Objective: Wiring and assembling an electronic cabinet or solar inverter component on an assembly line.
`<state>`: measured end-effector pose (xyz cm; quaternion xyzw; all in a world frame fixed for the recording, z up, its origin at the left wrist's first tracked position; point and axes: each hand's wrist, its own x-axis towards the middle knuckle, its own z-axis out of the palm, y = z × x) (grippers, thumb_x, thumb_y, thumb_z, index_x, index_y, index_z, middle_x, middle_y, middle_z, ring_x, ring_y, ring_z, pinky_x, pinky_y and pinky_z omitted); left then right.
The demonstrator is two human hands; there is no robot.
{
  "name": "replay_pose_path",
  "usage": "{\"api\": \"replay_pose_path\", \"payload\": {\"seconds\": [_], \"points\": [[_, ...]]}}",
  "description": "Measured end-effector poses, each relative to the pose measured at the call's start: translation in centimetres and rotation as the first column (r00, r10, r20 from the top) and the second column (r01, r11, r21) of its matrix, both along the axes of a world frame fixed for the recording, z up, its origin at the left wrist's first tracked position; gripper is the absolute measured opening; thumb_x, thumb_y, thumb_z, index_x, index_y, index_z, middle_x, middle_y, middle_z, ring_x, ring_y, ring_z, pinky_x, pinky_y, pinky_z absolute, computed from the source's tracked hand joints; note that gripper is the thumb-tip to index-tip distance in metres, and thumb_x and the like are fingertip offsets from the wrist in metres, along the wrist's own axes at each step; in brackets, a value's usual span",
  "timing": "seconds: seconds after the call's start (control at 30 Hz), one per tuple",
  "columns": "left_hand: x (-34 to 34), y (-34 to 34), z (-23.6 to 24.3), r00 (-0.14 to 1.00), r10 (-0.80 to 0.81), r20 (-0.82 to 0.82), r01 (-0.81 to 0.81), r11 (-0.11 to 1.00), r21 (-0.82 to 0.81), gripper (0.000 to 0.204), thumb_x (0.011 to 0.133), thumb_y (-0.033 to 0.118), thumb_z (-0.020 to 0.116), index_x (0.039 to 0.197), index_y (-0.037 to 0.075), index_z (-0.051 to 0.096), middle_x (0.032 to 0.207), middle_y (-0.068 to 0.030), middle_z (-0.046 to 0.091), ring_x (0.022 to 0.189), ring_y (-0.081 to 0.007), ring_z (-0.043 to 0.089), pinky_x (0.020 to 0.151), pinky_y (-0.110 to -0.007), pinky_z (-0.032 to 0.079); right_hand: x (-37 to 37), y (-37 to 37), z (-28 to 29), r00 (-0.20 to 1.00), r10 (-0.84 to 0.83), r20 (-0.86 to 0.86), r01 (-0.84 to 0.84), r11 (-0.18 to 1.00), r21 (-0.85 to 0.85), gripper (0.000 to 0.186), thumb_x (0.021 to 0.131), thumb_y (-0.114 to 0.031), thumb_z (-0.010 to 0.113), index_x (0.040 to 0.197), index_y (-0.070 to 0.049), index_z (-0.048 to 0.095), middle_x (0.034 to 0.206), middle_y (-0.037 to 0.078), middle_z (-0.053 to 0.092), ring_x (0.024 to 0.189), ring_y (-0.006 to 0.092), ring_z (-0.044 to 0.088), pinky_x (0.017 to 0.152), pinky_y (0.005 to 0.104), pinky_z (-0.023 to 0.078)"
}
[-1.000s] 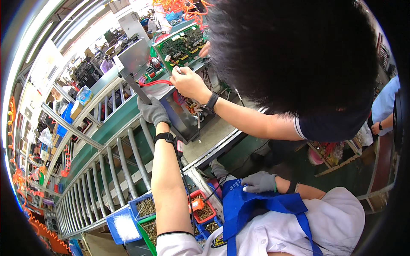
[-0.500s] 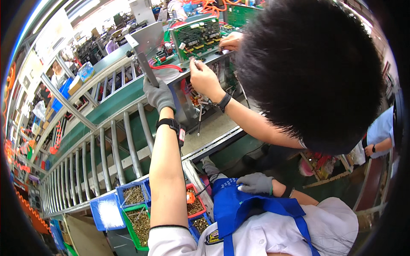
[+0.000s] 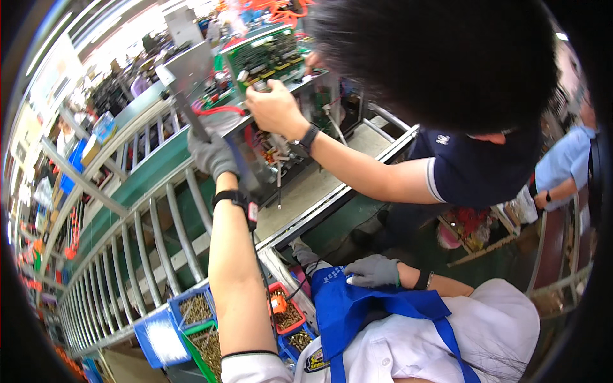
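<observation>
My left hand (image 3: 215,155), in a grey glove, is closed around the lower end of an upright grey metal panel (image 3: 188,110) at the near left corner of a metal chassis. Green circuit boards (image 3: 263,56) and red cables (image 3: 220,111) sit on this chassis; loose wires hang in its open side. A co-worker's bare hand (image 3: 278,112) pinches something small and pale beside the front board. The co-worker's other hand, farther right, is partly hidden by their head. My right hand (image 3: 373,272), also gloved, lies with fingers stretched out on my blue apron (image 3: 377,313).
A roller conveyor (image 3: 143,255) runs off to the left. Bins of brass-coloured fasteners, including a red bin (image 3: 285,307) and a green bin (image 3: 205,348), stand below my left forearm. The co-worker's dark head (image 3: 440,64) fills the upper right. Another person in light blue (image 3: 562,169) is at the far right.
My view has shifted, so the chassis appears farther left and the co-worker's dark shirt shows. My left hand keeps its hold on the panel; my right hand stays on the apron.
</observation>
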<state>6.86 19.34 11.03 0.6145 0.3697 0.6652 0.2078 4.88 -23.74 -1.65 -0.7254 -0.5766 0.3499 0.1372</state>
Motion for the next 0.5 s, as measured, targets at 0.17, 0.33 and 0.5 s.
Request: {"api": "replay_pose_path", "payload": {"seconds": [0.17, 0.33, 0.5], "points": [[-0.4, 0.4, -0.1, 0.997, -0.071, -0.016, 0.071, 0.997, -0.001, 0.041, 0.084, 0.026, 0.06, 0.119, 0.004, 0.058, 0.11, -0.0192, 0.063, 0.102, -0.0361, 0.06, 0.091, -0.041, 0.045, 0.2, 0.0, 0.3, 0.999, -0.029, -0.018, 0.028, 0.999, -0.015, 0.046, 0.09, -0.044, 0.047, 0.12, -0.011, 0.058, 0.108, 0.018, 0.064, 0.101, 0.0359, 0.06, 0.087, 0.045, 0.046], [-0.3, -1.0, 0.6, 0.995, -0.093, -0.019, 0.093, 0.995, -0.02, 0.042, 0.088, 0.021, 0.057, 0.123, -0.001, 0.053, 0.113, -0.0184, 0.062, 0.1, -0.0325, 0.06, 0.091, -0.038, 0.044, 0.2, -0.2, 0.5, 1.0, -0.003, -0.006, 0.003, 1.0, -0.029, 0.047, 0.089, -0.044, 0.045, 0.122, -0.012, 0.058, 0.111, 0.018, 0.063, 0.102, 0.0355, 0.06, 0.087, 0.0453, 0.045], [-0.2, -1.4, 0.6, 0.994, -0.106, 0.009, 0.106, 0.994, -0.04, 0.042, 0.09, 0.022, 0.056, 0.124, -0.002, 0.053, 0.114, -0.0181, 0.061, 0.1, -0.029, 0.06, 0.09, -0.036, 0.044, 0.0, -0.2, 0.3, 1.0, 0.001, 0.001, -0.001, 0.998, -0.058, 0.046, 0.09, -0.044, 0.045, 0.121, -0.012, 0.058, 0.11, 0.017, 0.064, 0.102, 0.0353, 0.06, 0.088, 0.0448, 0.045]]}}
